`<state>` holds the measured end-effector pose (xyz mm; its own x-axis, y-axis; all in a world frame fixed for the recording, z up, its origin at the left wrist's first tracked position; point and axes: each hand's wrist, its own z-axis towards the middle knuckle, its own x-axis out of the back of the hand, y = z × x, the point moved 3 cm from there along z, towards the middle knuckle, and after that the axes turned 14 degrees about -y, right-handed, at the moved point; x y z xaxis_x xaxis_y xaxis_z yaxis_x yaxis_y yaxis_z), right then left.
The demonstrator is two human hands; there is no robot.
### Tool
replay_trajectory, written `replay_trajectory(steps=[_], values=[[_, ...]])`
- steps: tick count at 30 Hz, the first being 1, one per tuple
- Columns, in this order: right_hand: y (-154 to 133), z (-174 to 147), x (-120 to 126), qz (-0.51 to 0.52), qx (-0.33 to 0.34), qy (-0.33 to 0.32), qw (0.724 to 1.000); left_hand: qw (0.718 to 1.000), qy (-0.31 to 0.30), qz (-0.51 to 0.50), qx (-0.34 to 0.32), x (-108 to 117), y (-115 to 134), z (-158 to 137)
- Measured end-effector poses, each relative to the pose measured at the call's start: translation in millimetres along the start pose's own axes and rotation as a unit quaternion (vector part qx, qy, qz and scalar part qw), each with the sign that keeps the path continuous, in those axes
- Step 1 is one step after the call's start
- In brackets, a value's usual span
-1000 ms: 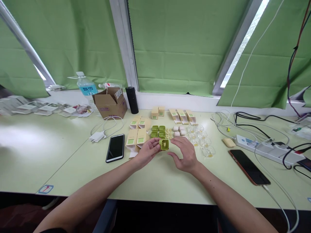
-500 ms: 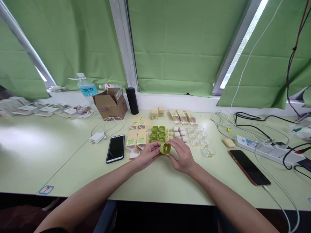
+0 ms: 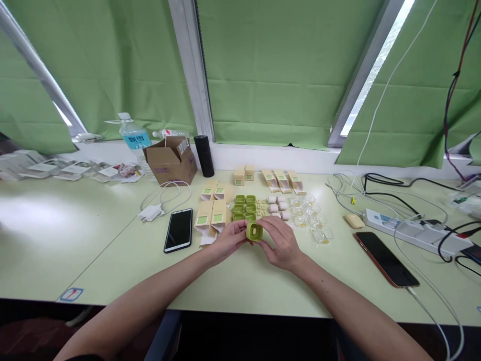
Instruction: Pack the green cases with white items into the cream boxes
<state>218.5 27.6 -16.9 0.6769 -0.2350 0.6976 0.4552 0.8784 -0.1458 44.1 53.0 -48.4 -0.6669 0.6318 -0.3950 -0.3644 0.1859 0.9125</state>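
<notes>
Between my two hands is a small green square cup [image 3: 254,238], its opening tipped toward me. A small pale part shows inside it. My left hand [image 3: 228,243] pinches the cup's left side with its fingertips. From the right, my right hand [image 3: 282,244] grips the upper and right edges with thumb and fingers. Just behind, several more green cups [image 3: 239,199] stand in rows, the nearest partly hidden by my hands. Beside them lie small yellow pieces [image 3: 260,207], white-and-pink rolls [image 3: 273,208] and clear plastic cups [image 3: 322,233].
Folded cardboard sleeves [image 3: 219,215] stand at the left, with more cardboard sleeves [image 3: 283,180] and small boxes [image 3: 239,176] behind. A phone [image 3: 178,230] lies left; another phone [image 3: 386,259] charges at right near a power strip [image 3: 413,233]. Farther back are a carton [image 3: 171,163] and a black cylinder [image 3: 204,156].
The green cup has shifted very slightly left and tilted a little in my fingers. Both hands keep hold of it; the other things stay where they were.
</notes>
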Motion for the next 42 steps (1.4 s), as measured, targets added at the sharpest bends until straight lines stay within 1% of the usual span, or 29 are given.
replay_trajectory(steps=[4,9,11,13,15,17,19,21,22,24,28,31,42], values=[[0.3,-0.2,0.1,-0.002,0.001,0.004,1.000,1.000,0.019,0.001,0.011,4.2,-1.8,0.2],[-1.4,1.3,2.5,-0.005,0.001,0.010,1.000,1.000,0.023,-0.005,0.017,5.0,-2.1,-0.5],[-1.5,2.1,3.9,-0.003,-0.006,0.015,1.000,1.000,0.025,0.010,-0.010,5.3,0.3,-1.3],[-1.3,2.8,4.8,0.003,-0.010,0.019,1.000,0.995,0.029,0.064,-0.069,5.9,5.7,-3.4],[-1.1,3.3,5.3,0.007,-0.008,0.024,1.000,0.977,0.028,0.164,-0.137,5.5,12.9,-7.1],[-1.4,3.7,5.3,-0.008,-0.003,0.026,1.000,0.938,0.025,0.293,-0.184,3.3,19.2,-11.7],[-2.1,3.8,5.0,-0.037,-0.001,0.024,0.999,0.886,0.028,0.417,-0.200,0.3,23.2,-15.6],[-2.5,3.7,4.5,-0.064,0.000,0.017,0.998,0.840,0.036,0.503,-0.199,-2.3,24.9,-17.9],[-2.6,3.7,4.3,-0.073,0.000,0.014,0.997,0.824,0.040,0.529,-0.197,-3.3,25.2,-18.4],[-2.5,3.6,3.9,-0.084,0.001,0.009,0.996,0.804,0.046,0.559,-0.198,-4.9,24.8,-18.5],[-2.3,4.0,3.8,-0.095,0.006,0.013,0.995,0.780,0.059,0.587,-0.210,-6.0,23.0,-17.7],[-3.2,5.0,4.6,-0.102,0.012,0.016,0.995,0.767,0.069,0.600,-0.218,-6.1,22.0,-17.7],[-4.6,4.7,5.1,-0.123,0.024,0.019,0.992,0.750,0.080,0.610,-0.244,-8.9,21.6,-19.4]])
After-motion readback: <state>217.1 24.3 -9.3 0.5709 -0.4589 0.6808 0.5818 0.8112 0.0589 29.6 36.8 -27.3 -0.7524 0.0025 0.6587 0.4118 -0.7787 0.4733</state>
